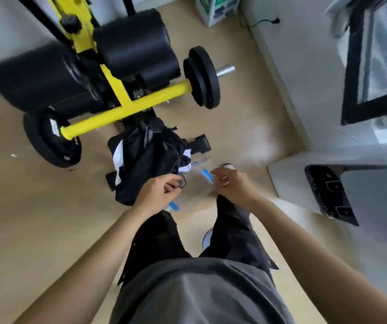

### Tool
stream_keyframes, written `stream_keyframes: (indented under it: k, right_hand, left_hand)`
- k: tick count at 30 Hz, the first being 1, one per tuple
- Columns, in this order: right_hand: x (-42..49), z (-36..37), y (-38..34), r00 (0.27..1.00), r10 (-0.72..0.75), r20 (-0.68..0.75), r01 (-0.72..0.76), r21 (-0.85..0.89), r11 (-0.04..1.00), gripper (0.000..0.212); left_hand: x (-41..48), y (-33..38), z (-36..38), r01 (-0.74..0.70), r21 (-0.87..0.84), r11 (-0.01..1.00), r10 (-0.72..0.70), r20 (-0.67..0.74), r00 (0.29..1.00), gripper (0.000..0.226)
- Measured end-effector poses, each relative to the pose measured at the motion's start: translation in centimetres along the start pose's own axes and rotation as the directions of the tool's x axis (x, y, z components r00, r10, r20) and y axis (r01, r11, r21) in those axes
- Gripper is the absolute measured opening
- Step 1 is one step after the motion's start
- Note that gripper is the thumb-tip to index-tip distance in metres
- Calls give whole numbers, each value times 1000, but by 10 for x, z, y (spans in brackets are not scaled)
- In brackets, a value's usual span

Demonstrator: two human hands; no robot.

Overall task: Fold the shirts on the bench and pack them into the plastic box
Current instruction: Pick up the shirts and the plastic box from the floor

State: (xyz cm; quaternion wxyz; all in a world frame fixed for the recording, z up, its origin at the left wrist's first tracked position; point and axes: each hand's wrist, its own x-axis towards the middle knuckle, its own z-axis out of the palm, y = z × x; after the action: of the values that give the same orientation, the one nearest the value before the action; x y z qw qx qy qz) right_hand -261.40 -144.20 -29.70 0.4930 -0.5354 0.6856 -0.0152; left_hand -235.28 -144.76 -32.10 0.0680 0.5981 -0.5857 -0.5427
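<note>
A heap of black and white shirts [148, 157] lies on the near end of the black and yellow bench [117, 99]. My left hand [157, 192] pinches a dark edge of a black shirt at the heap's near right corner. Just right of the heap, a clear plastic box [199, 185] with blue clips stands on the floor, blurred and partly hidden by my hands. My right hand [232, 183] hovers over the box's right side with its fingers loosely curled, and I see nothing in it.
Black weight plates [202, 76] sit on the bench's yellow bar on the right, and another plate [50, 139] on the left. A white unit with a black panel [328, 190] stands to the right. My legs and a shoe [207, 237] are below the box.
</note>
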Motion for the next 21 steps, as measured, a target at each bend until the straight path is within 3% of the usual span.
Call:
stream_keyframes:
  k: [6,11,15,19,21]
  right_hand:
    - [116,-11,-9,930,-215,299,265,-138,954,37]
    - [172,26,-4,819,-353,451,460,-150,875,35]
    - [206,73,20,804,-458,379,538,-138,831,46]
    - [239,112,49,791,-535,297,602,-219,768,67]
    - [248,125,57,784,-566,254,619,-263,740,64]
  left_hand:
    - [11,-17,25,230,-125,965,-258,-304,917,35]
    - [35,-41,56,313,-175,934,-358,-471,806,34]
    - [69,-80,87,349,-90,933,-329,-609,722,39]
    - [106,-133,116,393,137,909,-193,-698,689,59]
    - [120,-156,127,401,212,891,-129,-729,672,55]
